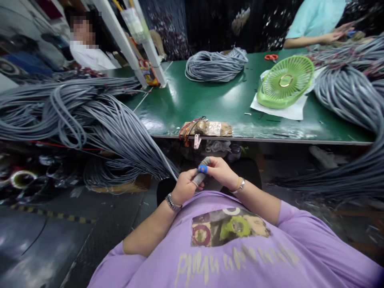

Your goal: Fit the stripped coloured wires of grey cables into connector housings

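Close in front of my purple shirt, my left hand (185, 186) and my right hand (222, 171) meet, both with curled fingers. Between them is a grey, finger-like wrapping (198, 179) with a blue band (203, 169) around it. Whether it covers a finger or is a separate piece, I cannot tell. My right thumb and fingers pinch at its upper end, and my left fingers close around its lower end. Just beyond my hands, at the bench's front edge, a taped block (214, 129) with red and black wires lies beside a pink clip (197, 141).
A green bench (180, 100) spans the view ahead. On it are a coil of grey cable (214, 66), a green fan (285, 82) and orange-handled scissors (271, 57). Grey cable bundles (114, 124) hang off at left, others (348, 96) at right. Two people sit beyond.
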Demonstrator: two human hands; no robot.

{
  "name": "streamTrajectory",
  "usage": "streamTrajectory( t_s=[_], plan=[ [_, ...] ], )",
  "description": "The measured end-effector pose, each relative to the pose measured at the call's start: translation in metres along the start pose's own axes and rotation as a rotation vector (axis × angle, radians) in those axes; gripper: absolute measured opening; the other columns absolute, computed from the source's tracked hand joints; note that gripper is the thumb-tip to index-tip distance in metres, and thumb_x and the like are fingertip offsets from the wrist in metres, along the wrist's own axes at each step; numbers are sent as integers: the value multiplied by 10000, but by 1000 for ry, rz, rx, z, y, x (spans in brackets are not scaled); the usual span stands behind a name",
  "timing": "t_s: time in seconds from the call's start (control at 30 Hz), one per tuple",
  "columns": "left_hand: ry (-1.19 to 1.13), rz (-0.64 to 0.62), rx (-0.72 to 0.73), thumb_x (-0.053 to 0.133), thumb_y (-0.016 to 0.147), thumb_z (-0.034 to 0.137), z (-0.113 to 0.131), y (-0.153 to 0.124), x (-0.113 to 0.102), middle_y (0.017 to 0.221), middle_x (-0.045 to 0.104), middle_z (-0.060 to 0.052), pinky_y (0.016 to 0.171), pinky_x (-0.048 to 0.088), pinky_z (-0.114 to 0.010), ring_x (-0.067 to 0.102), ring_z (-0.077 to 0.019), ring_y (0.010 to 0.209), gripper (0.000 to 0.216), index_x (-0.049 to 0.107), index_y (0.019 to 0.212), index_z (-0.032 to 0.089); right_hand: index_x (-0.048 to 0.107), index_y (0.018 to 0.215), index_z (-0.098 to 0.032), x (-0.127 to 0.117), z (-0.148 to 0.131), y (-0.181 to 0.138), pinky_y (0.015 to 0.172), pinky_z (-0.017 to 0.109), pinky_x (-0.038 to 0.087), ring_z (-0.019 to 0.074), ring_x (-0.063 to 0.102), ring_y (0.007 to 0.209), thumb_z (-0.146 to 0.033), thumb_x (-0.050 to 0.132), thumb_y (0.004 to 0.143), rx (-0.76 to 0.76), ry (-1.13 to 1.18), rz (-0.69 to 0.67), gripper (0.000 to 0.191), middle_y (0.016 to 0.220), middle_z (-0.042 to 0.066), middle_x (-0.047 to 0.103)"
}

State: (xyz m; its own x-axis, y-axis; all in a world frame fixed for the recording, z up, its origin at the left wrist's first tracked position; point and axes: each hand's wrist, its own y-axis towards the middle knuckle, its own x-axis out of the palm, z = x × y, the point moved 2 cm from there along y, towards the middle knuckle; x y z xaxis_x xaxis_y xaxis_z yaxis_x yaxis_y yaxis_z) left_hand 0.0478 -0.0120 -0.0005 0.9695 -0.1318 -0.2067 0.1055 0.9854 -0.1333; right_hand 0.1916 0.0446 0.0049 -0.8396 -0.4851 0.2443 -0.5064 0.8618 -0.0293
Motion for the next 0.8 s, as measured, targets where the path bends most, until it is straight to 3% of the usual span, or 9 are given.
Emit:
streamTrajectory(
  t_s=[0.13, 0.4, 0.6, 0.8],
  plan=[
    [-137, 89, -36, 630, 805, 506, 4, 1, 0, 624, 684, -46, 462, 474, -199, 639, -129, 510, 374, 646, 727, 141, 592, 696, -152, 0, 7, 6, 475, 214, 302, 69, 388, 506, -464, 779, 633, 38, 74, 51, 369, 581, -36, 527],
    [-293, 287, -17, 677, 778, 485, -6, 7, 1, 641, 677, -29, 377, 386, -168, 630, -113, 486, 347, 636, 783, 140, 572, 677, -169, 0, 11, 5, 482, 217, 313, 76, 381, 526, -502, 772, 649, -29, 79, 121, 390, 591, -31, 506],
    [-354, 234, -68, 689, 754, 504, -10, 11, -2, 588, 645, -8, 345, 323, -148, 584, -86, 418, 378, 597, 710, 141, 588, 728, -169, -3, 11, 7, 516, 224, 355, 94, 437, 581, -479, 745, 673, 4, 13, 89, 352, 648, -18, 546],
    [-307, 252, -67, 710, 743, 465, -11, 12, -8, 584, 647, -5, 367, 401, -161, 580, -92, 415, 336, 607, 716, 145, 590, 823, -167, -1, -4, 16, 617, 251, 420, 114, 502, 663, -411, 695, 736, -49, -162, -7, 279, 745, 0, 594]
  ],
)
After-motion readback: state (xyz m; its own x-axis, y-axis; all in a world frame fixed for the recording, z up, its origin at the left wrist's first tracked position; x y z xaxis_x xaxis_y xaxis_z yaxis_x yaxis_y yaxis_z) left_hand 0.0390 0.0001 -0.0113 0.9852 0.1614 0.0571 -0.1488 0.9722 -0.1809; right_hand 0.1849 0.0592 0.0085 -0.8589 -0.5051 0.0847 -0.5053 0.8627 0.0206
